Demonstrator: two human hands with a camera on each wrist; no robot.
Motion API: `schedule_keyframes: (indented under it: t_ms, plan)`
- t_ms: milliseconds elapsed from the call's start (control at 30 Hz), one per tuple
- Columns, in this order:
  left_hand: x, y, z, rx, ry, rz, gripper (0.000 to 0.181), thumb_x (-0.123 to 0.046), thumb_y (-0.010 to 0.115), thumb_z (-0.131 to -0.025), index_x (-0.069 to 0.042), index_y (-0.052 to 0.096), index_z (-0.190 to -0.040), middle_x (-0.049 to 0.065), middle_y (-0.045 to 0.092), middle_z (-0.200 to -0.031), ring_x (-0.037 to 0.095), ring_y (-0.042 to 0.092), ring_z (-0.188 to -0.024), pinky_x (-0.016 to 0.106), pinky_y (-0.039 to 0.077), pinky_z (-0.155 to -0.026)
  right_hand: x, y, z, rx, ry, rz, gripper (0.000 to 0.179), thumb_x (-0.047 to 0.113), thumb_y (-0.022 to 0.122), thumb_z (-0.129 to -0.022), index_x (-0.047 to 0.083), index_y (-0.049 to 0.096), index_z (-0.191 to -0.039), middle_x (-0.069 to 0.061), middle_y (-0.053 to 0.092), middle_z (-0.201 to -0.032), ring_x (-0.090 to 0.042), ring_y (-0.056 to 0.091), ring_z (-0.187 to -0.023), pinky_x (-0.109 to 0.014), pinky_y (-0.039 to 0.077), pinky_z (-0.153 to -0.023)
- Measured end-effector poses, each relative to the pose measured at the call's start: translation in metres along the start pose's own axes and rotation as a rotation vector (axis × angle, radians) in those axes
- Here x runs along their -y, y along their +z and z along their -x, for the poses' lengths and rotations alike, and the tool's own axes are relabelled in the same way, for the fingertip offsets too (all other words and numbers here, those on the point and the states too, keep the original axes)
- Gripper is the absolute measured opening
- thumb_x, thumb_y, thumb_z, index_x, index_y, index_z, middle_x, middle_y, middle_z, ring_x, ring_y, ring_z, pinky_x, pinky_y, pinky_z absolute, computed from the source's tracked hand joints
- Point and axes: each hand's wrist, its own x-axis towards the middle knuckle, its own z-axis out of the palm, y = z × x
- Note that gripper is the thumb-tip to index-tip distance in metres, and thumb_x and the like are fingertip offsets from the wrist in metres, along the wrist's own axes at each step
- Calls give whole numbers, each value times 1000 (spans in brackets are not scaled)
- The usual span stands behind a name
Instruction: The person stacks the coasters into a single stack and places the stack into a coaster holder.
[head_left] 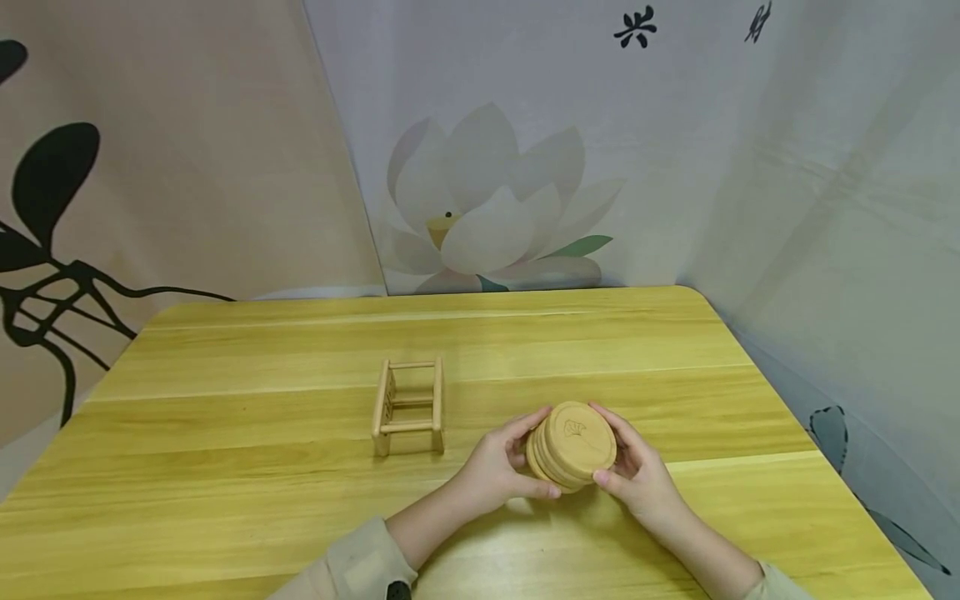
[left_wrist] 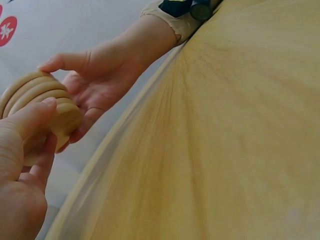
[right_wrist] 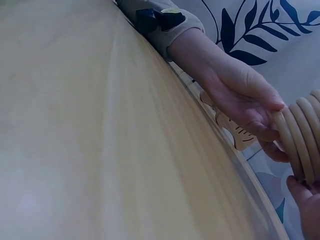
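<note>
A stack of several round wooden coasters [head_left: 579, 440] is held tilted above the table, its top disc carved with a small line motif. My left hand [head_left: 495, 467] grips the stack from the left, thumb low at the front and fingers behind. From the right, my right hand [head_left: 643, 479] pinches it, thumb at the front edge and fingers at the back. In the left wrist view the coasters' edges [left_wrist: 37, 92] show as ridges between both hands. The right wrist view has the stacked coasters [right_wrist: 298, 137] at its right edge, partly cut off.
A small wooden rack [head_left: 411, 427] with rails and slatted or cut-out sides stands on the table [head_left: 247, 467], left of my hands. Behind the table hangs a pale cloth backdrop [head_left: 487, 67] printed with a lotus, and more cloth hangs at both sides.
</note>
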Motion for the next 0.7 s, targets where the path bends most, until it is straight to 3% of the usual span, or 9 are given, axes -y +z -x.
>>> schedule_keyframes:
  t_ms: [300, 500, 700]
  plan:
    - [2, -2, 1, 2, 101, -22, 92, -1, 84, -67, -5, 37, -146, 6, 39, -146, 21, 47, -125, 28, 45, -96, 0, 3, 0, 3, -53, -79, 72, 1, 68, -87, -7, 28, -145, -4, 40, -146, -12, 36, -134, -24, 30, -106]
    - [1, 0, 0, -4, 116, 9, 89, 2, 83, -69, -5, 38, -146, 6, 39, -146, 21, 49, -123, 30, 45, -96, 1, 6, 2, -28, -39, -103, 72, 8, 68, -89, -5, 28, -147, -2, 41, -146, -12, 38, -132, -23, 32, -105]
    - [-2, 6, 0, -71, 98, 5, 83, 2, 82, -71, -12, 44, -143, 3, 46, -140, 18, 52, -119, 31, 47, -95, 0, 9, 3, -65, -47, -92, 66, 17, 64, -93, 0, 30, -148, -2, 41, -146, -13, 40, -130, -23, 35, -104]
